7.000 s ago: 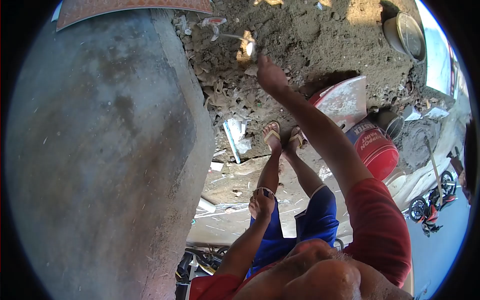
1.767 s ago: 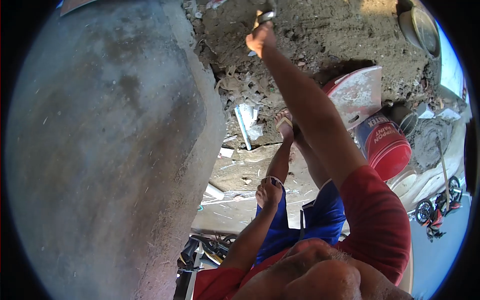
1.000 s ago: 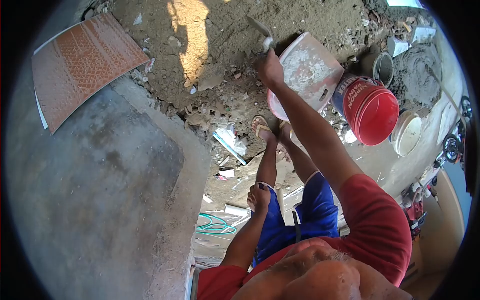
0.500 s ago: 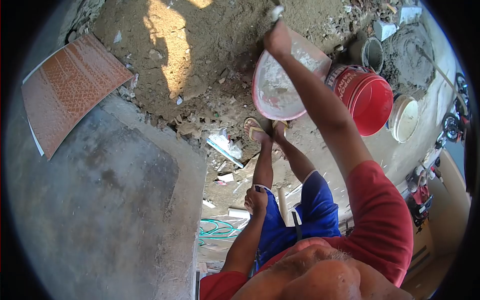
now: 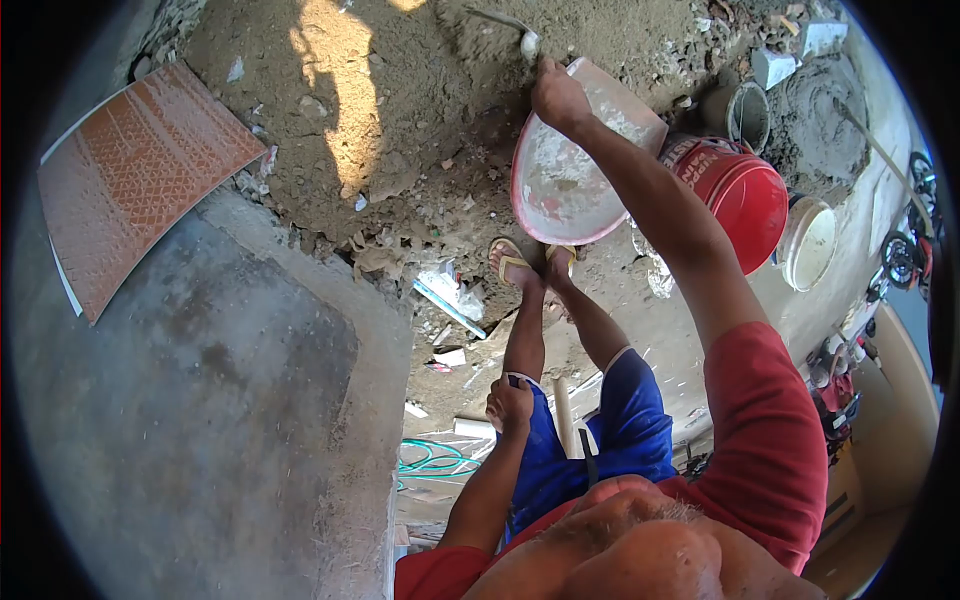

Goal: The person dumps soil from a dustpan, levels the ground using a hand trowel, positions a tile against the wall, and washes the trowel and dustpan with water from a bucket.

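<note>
My right hand [image 5: 562, 97] is closed round the handle of a trowel [image 5: 530, 43], reaching out over the far end of a basin. The trowel's thin metal blade points left and touches the loose sandy soil [image 5: 440, 90]. Just below that hand lies the pale basin [image 5: 570, 185] with a reddish rim, its inside smeared with grey-white residue. My left hand [image 5: 510, 403] is low, by my knee, its fingers curled at the hem of my blue shorts [image 5: 640, 425].
Right of the basin are a red paint bucket [image 5: 745, 205], a white bucket [image 5: 810, 240] and a grey bucket [image 5: 748, 112] beside wet mortar [image 5: 820, 125]. A concrete slab [image 5: 230, 430] and a curved brown sheet [image 5: 150, 180] lie left. A green hose [image 5: 435, 458] is coiled below.
My right hand has come slightly nearer, and the trowel has swung left so that more of its blade shows against the soil. My left hand stays in place.
</note>
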Available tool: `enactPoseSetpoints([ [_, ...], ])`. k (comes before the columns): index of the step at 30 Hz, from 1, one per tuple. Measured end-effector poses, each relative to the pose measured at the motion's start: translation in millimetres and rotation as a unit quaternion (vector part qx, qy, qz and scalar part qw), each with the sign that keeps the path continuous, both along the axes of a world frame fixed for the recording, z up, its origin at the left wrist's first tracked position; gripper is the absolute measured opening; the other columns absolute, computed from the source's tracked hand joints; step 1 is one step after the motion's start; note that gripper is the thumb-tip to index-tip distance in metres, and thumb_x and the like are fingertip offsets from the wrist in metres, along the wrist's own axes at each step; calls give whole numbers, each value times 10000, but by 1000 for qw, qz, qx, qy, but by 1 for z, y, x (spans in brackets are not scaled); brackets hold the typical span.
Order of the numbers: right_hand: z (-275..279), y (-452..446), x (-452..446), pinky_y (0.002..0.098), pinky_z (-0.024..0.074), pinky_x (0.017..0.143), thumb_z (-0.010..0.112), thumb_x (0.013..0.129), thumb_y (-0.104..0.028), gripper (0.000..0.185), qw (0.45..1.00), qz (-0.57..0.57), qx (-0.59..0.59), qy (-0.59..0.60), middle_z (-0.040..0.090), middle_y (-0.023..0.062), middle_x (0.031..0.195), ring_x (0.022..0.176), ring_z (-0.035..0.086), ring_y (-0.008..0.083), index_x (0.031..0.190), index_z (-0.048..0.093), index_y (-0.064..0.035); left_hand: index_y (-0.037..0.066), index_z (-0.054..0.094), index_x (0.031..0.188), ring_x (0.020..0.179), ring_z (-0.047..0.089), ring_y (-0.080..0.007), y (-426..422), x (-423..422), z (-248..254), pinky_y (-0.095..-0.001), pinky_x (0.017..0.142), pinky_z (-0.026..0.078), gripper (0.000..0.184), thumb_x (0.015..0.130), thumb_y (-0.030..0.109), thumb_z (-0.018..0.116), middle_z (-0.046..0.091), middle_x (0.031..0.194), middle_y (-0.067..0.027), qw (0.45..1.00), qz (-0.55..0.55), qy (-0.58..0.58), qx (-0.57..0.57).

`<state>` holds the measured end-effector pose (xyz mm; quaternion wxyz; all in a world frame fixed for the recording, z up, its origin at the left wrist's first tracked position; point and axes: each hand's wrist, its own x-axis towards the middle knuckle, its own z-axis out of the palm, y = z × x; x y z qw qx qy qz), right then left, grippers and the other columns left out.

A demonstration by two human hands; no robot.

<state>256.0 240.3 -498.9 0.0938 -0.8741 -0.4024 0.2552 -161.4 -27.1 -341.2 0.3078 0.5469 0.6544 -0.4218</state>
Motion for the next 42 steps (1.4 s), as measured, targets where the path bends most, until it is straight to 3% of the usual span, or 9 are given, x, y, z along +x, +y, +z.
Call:
enactPoseSetpoints([
  [10,-110,75,74,418,490,658,484,921,-304,389,989,-146,-5,-33,605,186,846,785,603,296,1108,538,32,112,576,1189,1059,578,-312,2,-6,-4,-434,891,466,437,826,355,558,585,1156,-132,998,10,24,-62],
  [13,-29,81,-24,470,483,833,516,817,-176,343,984,-129,116,46,585,302,989,952,587,436,1049,399,48,111,577,1182,1064,575,-315,0,-8,-7,-436,895,462,435,821,354,563,585,1153,-134,999,8,11,-42],
  [15,-6,88,-81,453,498,847,367,895,-56,266,992,-42,-22,120,491,312,1141,1017,569,426,1137,347,54,107,575,1179,1061,574,-319,-2,-9,-8,-435,893,462,436,817,349,566,582,1153,-135,1000,10,6,-27],
  [19,-5,86,-143,497,490,811,379,895,-104,287,989,84,58,108,549,293,1017,910,586,441,1144,393,37,104,573,1181,1050,576,-324,7,-6,-2,-433,895,460,440,813,345,566,576,1163,-132,999,15,24,-37],
  [24,-22,126,-10,453,502,767,555,816,-163,396,978,-199,52,36,600,242,929,895,622,390,1125,407,34,105,577,1166,1035,579,-331,-6,-15,-3,-433,874,466,432,806,344,575,577,1150,-128,998,52,6,-15],
  [27,-76,134,1,389,481,608,599,878,-299,313,987,-140,-8,-74,572,128,749,717,588,250,989,558,-9,104,572,1163,1029,581,-332,-13,-14,-6,-433,862,468,428,801,331,585,582,1129,-127,998,66,-5,-1],
  [30,-9,133,-115,419,537,766,508,877,-164,376,1000,-20,-16,18,503,284,1107,977,591,395,1144,381,69,102,564,1165,1028,581,-333,-18,-10,-4,-434,859,468,432,795,322,596,585,1118,-126,997,74,9,-5],
  [35,22,123,-243,454,504,845,360,902,-62,335,977,145,-43,153,484,326,1121,901,593,407,1201,329,88,93,569,1152,1030,581,-335,-10,-13,-4,-434,862,468,431,791,325,602,588,1116,-125,996,83,13,9],
  [42,-33,94,-129,498,474,786,532,795,-167,357,978,-144,146,42,603,270,913,866,584,464,1075,450,39,101,576,1165,1054,569,-303,-9,-7,-2,-423,884,466,433,787,311,594,585,1140,-118,991,133,10,-4],
])
